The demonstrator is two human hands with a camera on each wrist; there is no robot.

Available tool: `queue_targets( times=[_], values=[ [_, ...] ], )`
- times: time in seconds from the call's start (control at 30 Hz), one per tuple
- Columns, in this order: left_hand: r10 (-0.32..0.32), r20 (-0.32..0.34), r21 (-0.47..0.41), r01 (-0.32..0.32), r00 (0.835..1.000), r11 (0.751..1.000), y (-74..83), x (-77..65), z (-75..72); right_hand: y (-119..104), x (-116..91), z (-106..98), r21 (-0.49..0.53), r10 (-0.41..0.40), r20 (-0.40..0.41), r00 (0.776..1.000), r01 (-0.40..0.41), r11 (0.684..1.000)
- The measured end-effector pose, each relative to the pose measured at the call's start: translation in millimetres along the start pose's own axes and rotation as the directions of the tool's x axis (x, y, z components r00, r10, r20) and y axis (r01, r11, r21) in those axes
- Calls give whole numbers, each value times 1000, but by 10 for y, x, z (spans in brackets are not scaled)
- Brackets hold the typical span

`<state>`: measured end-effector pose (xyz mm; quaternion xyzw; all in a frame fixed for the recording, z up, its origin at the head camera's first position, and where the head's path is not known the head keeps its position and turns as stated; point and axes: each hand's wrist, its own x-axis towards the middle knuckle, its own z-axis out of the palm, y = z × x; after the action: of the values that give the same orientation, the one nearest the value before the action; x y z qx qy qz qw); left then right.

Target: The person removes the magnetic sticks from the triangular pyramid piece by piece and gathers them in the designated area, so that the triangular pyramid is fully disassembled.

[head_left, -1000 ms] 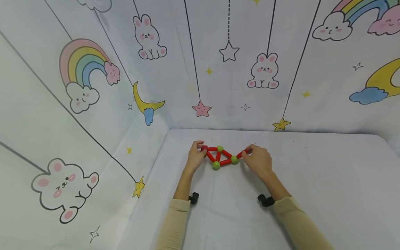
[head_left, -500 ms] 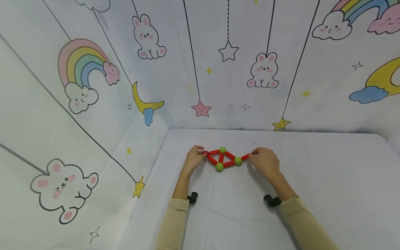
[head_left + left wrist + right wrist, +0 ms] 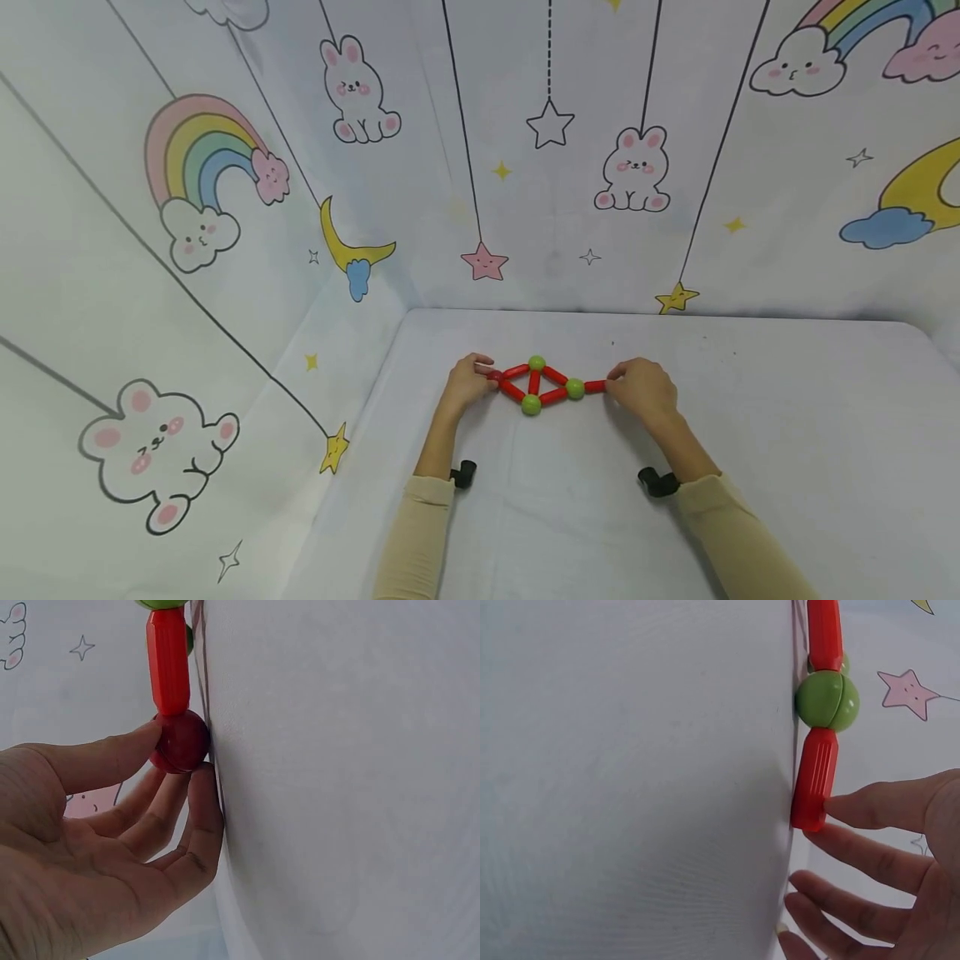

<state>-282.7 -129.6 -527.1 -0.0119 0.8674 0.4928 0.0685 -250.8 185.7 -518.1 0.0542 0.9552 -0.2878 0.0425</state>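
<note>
The model [image 3: 534, 382] is on the table [image 3: 787, 433], toward its 11 o'clock side, its long axis lying nearly from 9 to 3 o'clock, with the red ball [image 3: 182, 742] at 9 and the tail rod [image 3: 816, 780] pointing to 3, a touch past it. Green balls [image 3: 575, 388] mark its 12, 3 and 6 o'clock corners. The left hand [image 3: 467, 383] pinches the red ball between thumb and fingertips, while the right hand [image 3: 645, 389] clamps the tail rod's end between thumb and index finger, its other fingers apart from the rod
</note>
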Motion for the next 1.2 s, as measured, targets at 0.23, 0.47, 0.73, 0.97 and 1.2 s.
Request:
queue_targets(
  times=[0.23, 0.47, 0.73, 0.97, 1.2],
  values=[
    [6, -24, 66, -5, 1000, 998, -27, 41, -7, -92, 22, -13, 14, -32, -38, 999, 32, 999],
    [-25, -43, 25, 26, 999, 999, 33, 73, -54, -348, 21, 20, 74, -184, -140, 973, 195, 978],
    [-37, 20, -169, 40, 999, 985, 13, 104, -79, -704, 33, 158, 163, -289, -139, 947, 310, 937],
    [-45, 39, -235, 53, 998, 970, 12, 107, -40, -955, 23, 299, 183, -334, -80, 939, 344, 921],
    [-58, 42, -277, 68, 997, 958, 10, 105, -22, -1167, 5, 438, 220, -344, -42, 938, 344, 913]
  ],
)
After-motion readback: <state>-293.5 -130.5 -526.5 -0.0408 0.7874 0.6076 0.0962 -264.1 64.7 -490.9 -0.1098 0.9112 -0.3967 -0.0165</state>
